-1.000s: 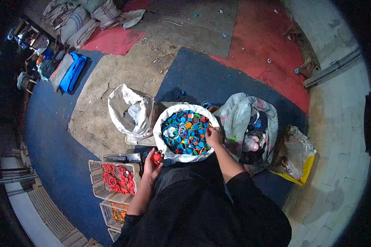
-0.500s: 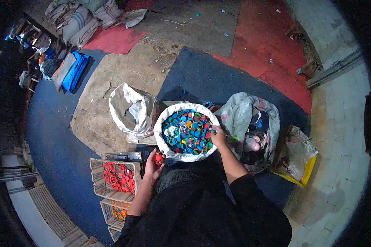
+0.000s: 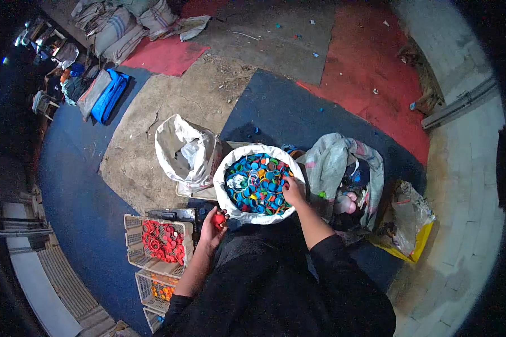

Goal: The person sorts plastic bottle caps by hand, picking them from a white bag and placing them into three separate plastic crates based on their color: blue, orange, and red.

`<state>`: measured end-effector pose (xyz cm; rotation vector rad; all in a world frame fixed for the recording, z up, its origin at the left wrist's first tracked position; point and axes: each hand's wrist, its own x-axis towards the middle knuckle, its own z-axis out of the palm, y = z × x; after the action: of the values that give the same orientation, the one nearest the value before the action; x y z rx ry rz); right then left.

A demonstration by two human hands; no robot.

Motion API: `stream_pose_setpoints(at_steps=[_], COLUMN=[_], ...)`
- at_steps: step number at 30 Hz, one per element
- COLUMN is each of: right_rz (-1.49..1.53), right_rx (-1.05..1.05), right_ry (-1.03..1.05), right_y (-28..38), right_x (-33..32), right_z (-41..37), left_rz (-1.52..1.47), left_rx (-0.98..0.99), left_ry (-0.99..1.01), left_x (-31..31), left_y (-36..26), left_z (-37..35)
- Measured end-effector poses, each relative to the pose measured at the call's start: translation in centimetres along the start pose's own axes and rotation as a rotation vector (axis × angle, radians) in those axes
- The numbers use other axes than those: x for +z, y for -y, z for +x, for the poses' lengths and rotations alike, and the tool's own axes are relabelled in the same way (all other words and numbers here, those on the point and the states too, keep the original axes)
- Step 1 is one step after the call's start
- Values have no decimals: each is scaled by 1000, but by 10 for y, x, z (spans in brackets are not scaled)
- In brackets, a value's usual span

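Observation:
In front of me stands a white sack [image 3: 222,196] with a rolled rim, full of plastic bottle caps [image 3: 258,188], mostly blue with some green, red and yellow. My right hand [image 3: 293,192] reaches over its right rim, fingers bent together at the caps; what lies between the fingertips is too small to make out. My left hand [image 3: 212,227] is outside the sack at its lower left, curled around red bottle caps [image 3: 219,218]. Left of that hand, a crate [image 3: 132,238] contains red caps and rings [image 3: 162,241].
A second crate [image 3: 146,286] with orange and yellow pieces stands below the first. A white sack [image 3: 166,151] is at the left, a grey sack [image 3: 323,163] of mixed plastic at the right. Beyond it sits a yellow-edged bag [image 3: 416,250]. Filled sacks [image 3: 115,33] lie far left.
My right hand has shifted slightly inward and down over the caps. My left hand still holds the red caps beside the sack. The whole view has shifted slightly.

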<state>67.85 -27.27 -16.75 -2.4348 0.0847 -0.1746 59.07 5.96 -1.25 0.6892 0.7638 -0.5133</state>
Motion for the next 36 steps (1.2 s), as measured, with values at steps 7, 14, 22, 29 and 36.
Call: stream_pose_setpoints(at_steps=[7,14,22,29,36], right_rz=[-59,638,1347,895,274], right_rx=[35,247,393,-110,-481], right_ry=[16,79,440,339,351], right_y=[8,50,149,200,212], right_x=[-7,-32,-100,-116,-102], right_z=[4,-5,-27,-34,-43], left_rz=[-29,-177,-112,55,88], left_rx=[-10,64,0,-111,-155], left_ry=[4,114,236,262,271], left_x=[-15,6,55,69,66], left_y=[0,-2,0,11,18], left_z=[1,5,11,23,39])
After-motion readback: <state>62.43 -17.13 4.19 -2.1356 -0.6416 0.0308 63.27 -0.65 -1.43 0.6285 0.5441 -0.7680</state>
